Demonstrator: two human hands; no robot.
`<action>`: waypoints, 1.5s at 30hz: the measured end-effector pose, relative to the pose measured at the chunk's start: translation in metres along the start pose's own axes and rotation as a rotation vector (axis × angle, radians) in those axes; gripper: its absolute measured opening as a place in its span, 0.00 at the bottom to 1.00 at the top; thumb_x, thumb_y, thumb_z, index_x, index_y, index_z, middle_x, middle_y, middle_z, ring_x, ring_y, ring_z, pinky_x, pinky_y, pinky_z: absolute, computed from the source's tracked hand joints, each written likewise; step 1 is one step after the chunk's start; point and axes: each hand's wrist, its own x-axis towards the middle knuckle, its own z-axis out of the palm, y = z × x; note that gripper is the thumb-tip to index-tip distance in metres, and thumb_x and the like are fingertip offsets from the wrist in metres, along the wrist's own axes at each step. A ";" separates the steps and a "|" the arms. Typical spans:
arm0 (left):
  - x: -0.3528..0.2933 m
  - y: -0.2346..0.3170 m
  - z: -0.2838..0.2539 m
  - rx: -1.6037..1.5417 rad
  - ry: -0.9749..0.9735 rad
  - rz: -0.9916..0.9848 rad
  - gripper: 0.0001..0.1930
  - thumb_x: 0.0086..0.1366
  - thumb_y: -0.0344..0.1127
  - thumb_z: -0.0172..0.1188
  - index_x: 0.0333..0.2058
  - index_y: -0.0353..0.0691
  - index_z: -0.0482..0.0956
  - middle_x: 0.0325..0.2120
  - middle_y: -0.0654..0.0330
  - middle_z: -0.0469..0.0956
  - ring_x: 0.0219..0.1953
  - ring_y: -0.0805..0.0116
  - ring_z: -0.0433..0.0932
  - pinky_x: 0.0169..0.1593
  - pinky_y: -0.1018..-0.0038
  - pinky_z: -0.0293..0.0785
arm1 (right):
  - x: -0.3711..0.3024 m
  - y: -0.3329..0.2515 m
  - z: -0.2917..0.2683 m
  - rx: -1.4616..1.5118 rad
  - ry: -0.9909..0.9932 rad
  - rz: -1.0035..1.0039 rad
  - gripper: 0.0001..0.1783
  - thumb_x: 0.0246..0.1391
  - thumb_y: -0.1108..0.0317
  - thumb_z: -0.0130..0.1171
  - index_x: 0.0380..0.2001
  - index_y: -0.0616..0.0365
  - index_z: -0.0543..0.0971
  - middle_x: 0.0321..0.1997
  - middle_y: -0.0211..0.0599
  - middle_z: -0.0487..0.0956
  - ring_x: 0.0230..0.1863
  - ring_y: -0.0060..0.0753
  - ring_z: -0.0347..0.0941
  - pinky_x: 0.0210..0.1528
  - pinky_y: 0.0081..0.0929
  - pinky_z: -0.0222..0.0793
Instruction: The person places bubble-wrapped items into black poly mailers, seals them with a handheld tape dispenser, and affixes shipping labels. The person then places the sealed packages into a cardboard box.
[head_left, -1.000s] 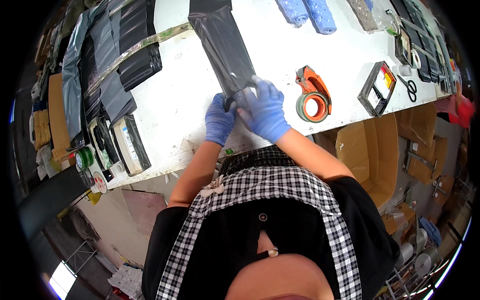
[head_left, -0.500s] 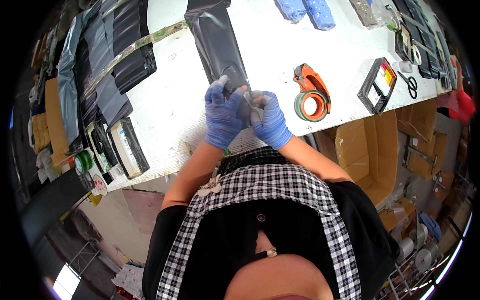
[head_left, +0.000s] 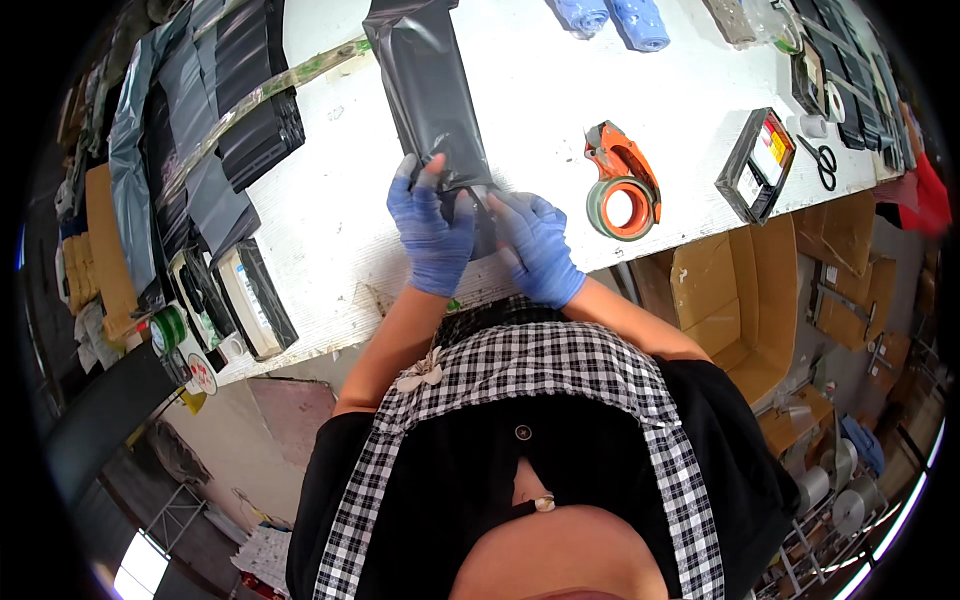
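Note:
A long dark grey plastic mailing bag (head_left: 430, 85) lies lengthwise in front of me on the white table, its near end creased and folded. My left hand (head_left: 434, 235), in a blue knit glove with pale fingertips, rests at the left of that end. Its fingers are spread and the thumb is near the fold. My right hand (head_left: 540, 245), gloved alike, has its fingers closed at the bag's right edge by the fold. The hand itself partly hides the grip. To the right lies an orange tape dispenser (head_left: 624, 180) with a roll of tape in it.
Stacked grey bags (head_left: 255, 90) under a strap lie at the left. Blue rolled packs (head_left: 638, 22) sit at the far side. Black scissors (head_left: 824, 163) and a black-framed box (head_left: 757, 166) are at the right. A cardboard box (head_left: 735, 300) stands below the table's right edge.
My left hand has moved slightly left, and its fingers have spread from the bag. The right hand's fingers have shifted left, reaching over the bag's edge. The bag stays in nearly the same place.

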 end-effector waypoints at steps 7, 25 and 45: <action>-0.041 -0.021 -0.006 -0.624 -0.025 -0.725 0.28 0.70 0.31 0.47 0.66 0.33 0.52 0.49 0.55 0.68 0.48 0.68 0.69 0.53 0.74 0.70 | 0.032 -0.004 0.027 -0.208 -0.091 0.054 0.38 0.56 0.54 0.51 0.66 0.62 0.60 0.67 0.50 0.65 0.68 0.61 0.54 0.65 0.54 0.47; -0.020 -0.046 -0.014 -0.311 -0.658 -0.830 0.17 0.61 0.33 0.62 0.48 0.36 0.77 0.34 0.53 0.83 0.33 0.62 0.82 0.41 0.69 0.77 | -0.004 -0.018 0.002 0.011 -0.203 -0.129 0.16 0.47 0.67 0.62 0.40 0.62 0.76 0.36 0.48 0.77 0.38 0.53 0.73 0.41 0.46 0.70; -0.099 -0.054 -0.107 -0.332 -0.786 -0.835 0.10 0.65 0.35 0.62 0.29 0.33 0.79 0.21 0.60 0.80 0.22 0.77 0.76 0.27 0.80 0.73 | -0.046 -0.029 0.046 0.310 0.087 0.797 0.18 0.51 0.74 0.64 0.46 0.57 0.73 0.23 0.31 0.74 0.25 0.24 0.71 0.34 0.26 0.71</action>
